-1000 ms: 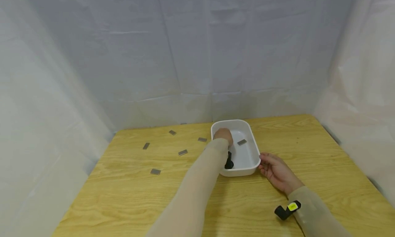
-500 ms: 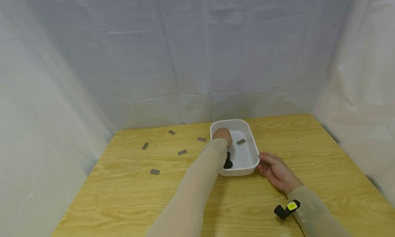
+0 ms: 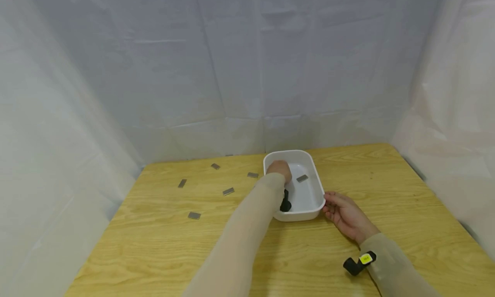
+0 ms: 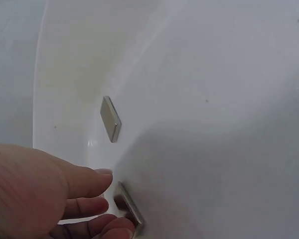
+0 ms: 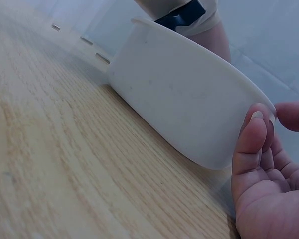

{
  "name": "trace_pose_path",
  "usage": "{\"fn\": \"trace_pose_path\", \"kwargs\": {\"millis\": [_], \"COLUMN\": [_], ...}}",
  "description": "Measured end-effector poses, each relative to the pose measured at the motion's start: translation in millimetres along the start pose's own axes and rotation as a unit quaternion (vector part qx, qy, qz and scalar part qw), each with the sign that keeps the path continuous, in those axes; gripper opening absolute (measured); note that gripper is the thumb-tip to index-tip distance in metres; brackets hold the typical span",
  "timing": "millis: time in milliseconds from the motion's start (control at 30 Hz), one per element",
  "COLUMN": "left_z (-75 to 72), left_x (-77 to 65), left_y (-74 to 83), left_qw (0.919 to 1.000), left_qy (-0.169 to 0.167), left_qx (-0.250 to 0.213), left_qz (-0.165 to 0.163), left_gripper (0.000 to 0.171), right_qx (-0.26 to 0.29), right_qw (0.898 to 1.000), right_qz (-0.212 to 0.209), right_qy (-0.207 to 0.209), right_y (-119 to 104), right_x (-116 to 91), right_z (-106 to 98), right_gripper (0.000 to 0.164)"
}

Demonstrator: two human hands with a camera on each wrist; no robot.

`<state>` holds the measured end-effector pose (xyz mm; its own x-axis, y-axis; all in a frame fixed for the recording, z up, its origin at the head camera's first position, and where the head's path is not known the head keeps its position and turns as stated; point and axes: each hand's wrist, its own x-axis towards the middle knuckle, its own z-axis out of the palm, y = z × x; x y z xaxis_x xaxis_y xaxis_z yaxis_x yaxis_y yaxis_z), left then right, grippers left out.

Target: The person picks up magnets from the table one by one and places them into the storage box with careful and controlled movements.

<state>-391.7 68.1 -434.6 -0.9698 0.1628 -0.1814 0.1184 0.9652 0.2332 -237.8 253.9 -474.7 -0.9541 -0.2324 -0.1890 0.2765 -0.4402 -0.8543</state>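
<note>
My left hand (image 3: 279,169) reaches down inside a white tray (image 3: 305,216). In the left wrist view its fingertips lie at the lower end of a small flat metal block (image 4: 132,208); the thumb stands apart from that block. A second metal block (image 4: 110,119) lies on the tray floor close to the wall. Seen from the head, one block (image 3: 302,178) shows in the tray, right of the left hand, whose fingers are hidden there. My right hand (image 3: 349,217) pinches the tray's near right rim between thumb and fingers, as the right wrist view (image 5: 189,94) also shows.
Several more metal blocks lie scattered on the wooden table (image 3: 154,254) left of the tray, such as a near block (image 3: 194,215) and a middle block (image 3: 228,191). White sheeting (image 3: 185,73) hangs behind and at both sides. Black devices sit on both wrists.
The head view has shifted very slightly. Both hands, the tray and the blocks stay where they were.
</note>
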Motion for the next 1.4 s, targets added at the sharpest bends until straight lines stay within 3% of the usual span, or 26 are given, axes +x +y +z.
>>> {"fn": "trace_pose_path", "kwargs": {"millis": [167, 500, 733, 967, 1167, 1400], "left_z": [-15.2, -48.5, -67.5, -85.9, -92.4, -87.5], "left_x": [-9.9, -43.3, -47.5, -58.3, -57.9, -48.4], "left_y": [7.6, 18.9, 14.0, -1.8, -25.7, -58.0], "left_qw": [0.9998, 0.9975, 0.9949, 0.9951, 0.9953, 0.9945], "left_qy": [0.0, -0.001, 0.008, 0.025, 0.041, 0.049], "left_qx": [0.006, -0.004, 0.015, -0.008, -0.022, -0.027], "left_qz": [0.021, 0.071, 0.1, 0.095, 0.085, 0.089], "left_gripper": [0.013, 0.013, 0.022, 0.039, 0.033, 0.028], "right_qx": [0.001, 0.002, -0.005, -0.014, -0.018, -0.015], "right_qw": [1.0, 1.0, 1.0, 1.0, 1.0, 1.0], "right_qz": [-0.001, -0.002, -0.009, -0.006, -0.003, -0.004], "right_qy": [-0.002, -0.014, -0.014, -0.003, 0.007, 0.01], "right_y": [0, -1, -4, -7, -7, -8], "right_x": [2, 5, 7, 8, 9, 9], "right_z": [0, 0, -1, -5, -9, -12], "right_gripper": [0.02, 0.017, 0.017, 0.018, 0.019, 0.017]}}
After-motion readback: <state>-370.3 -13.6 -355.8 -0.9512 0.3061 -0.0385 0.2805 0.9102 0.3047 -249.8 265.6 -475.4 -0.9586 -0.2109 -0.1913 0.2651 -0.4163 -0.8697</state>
